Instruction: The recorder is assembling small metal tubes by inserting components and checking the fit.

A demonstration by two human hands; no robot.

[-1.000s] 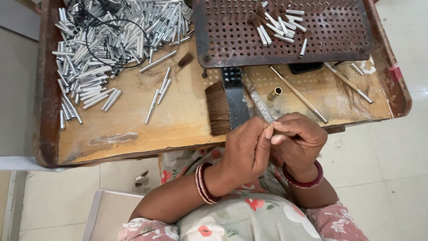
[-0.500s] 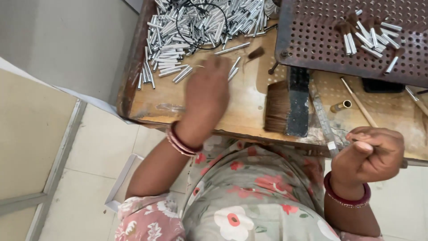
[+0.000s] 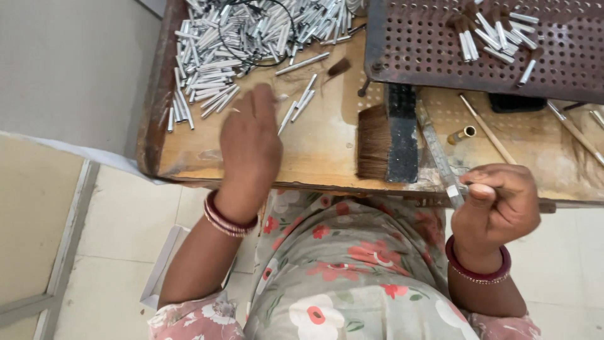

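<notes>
Left hand [image 3: 250,141] reached nearer metal tubes [image 3: 207,69]; right hand [image 3: 497,204] unchanged.

a worn wooden bench [image 3: 327,151] is spanning the upper frame, carrying silver tubes [image 3: 239,44] upper left, a perforated metal plate [image 3: 440,56] upper right, a brush [image 3: 390,135] centre.

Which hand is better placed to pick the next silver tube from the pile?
Left. The left hand is stretched over the wooden table beside the loose silver tubes. The right hand is closed at the table's near edge, far from the pile.
</notes>
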